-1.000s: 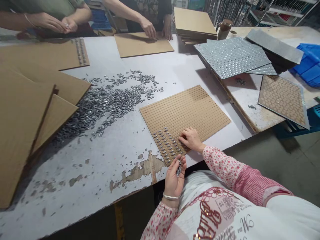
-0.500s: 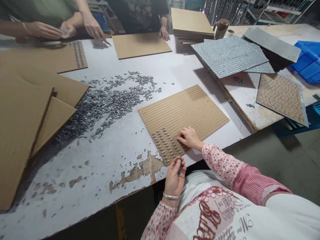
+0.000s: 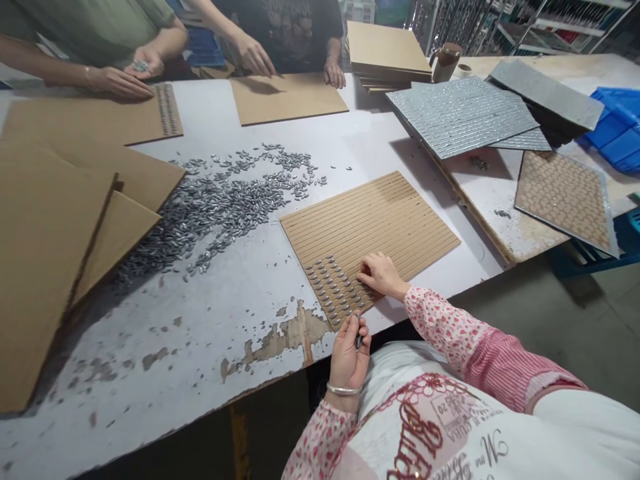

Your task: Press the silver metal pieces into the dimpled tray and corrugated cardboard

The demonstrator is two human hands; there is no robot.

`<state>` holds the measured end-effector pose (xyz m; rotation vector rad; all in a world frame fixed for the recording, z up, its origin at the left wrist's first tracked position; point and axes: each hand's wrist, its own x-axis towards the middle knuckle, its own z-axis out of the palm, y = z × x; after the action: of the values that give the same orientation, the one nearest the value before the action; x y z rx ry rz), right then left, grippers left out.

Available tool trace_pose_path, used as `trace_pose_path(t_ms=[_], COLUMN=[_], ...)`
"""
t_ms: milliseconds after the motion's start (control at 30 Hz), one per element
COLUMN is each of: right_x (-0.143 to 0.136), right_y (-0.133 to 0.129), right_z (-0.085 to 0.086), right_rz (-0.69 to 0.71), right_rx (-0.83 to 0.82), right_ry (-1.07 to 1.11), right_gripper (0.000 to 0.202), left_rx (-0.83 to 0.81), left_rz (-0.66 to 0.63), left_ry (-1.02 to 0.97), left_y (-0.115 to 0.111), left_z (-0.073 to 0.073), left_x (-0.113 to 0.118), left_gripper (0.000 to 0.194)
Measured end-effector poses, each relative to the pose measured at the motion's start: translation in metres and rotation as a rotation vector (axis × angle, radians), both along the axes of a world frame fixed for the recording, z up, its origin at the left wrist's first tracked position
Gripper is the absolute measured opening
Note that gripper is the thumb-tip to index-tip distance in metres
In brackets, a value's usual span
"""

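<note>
A brown board with parallel grooves (image 3: 370, 220) lies at the table's near edge. Rows of small grey oval pieces (image 3: 333, 283) sit in the grooves at its near left corner. My left hand (image 3: 351, 350) is curled around several of the same grey pieces, just off the board's near corner, with one piece at its fingertips. Over the board, beside the rows, my right hand (image 3: 381, 273) has its fingers pinched together; whatever is between them is hidden. A large heap of loose grey pieces (image 3: 230, 200) spreads on the white table (image 3: 200, 320) left of the board.
Brown boards (image 3: 50, 233) are stacked at the left. Across the table, one person's hands (image 3: 120, 80) and another person's hand (image 3: 255, 55) are over boards. Silvery ridged sheets (image 3: 465, 110), a patterned panel (image 3: 565, 193), a mug (image 3: 445, 61) and a blue crate (image 3: 617, 127) stand right.
The view has shifted slightly. One person's hand has moved from the table onto the far board, and the other person's hands have parted. A piece now shows at my left fingertips.
</note>
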<state>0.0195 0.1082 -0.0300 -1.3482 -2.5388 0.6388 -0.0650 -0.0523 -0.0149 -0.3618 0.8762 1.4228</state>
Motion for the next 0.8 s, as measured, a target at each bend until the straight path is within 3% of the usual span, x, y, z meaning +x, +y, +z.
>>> trace_pose_path(t_ms=[100,267,367,433,533,667,800], right_x=[0.006,0.017,0.016,0.012,0.007,0.0,-0.004], right_y=[-0.007,-0.031,-0.036,-0.031,-0.013,0.011,0.019], right_z=[0.003,0.018,0.019,0.014,0.006,0.0,-0.001], right_rz=[0.014,0.41,0.356,0.203,0.048,0.127,0.273], right_rx=[-0.149,-0.816,-0.925,-0.894,-0.685,-0.305,-0.197], right_ry=[0.229,0.61,0.681,0.693,0.64,0.392,0.243], right_gripper=[0.017,0.032,0.034,0.033,0.026,0.016,0.015], left_rx=[-0.013,-0.024,-0.001,0.015,0.027,0.018,0.034], left_rz=[0.014,0.059,0.058,0.044,0.018,0.013,-0.017], left_ry=[0.016,0.018,0.041,0.054,0.036,-0.009,-0.001], left_y=[0.001,0.005,0.008,0.008,0.007,0.004,0.003], left_z=[-0.002,-0.003,-0.001,0.002,0.003,0.0,-0.004], left_x=[-0.001,-0.002,-0.001,-0.002,-0.004,-0.006,-0.005], left_gripper=[0.011,0.005,0.005,0.012,0.018,0.009,0.006])
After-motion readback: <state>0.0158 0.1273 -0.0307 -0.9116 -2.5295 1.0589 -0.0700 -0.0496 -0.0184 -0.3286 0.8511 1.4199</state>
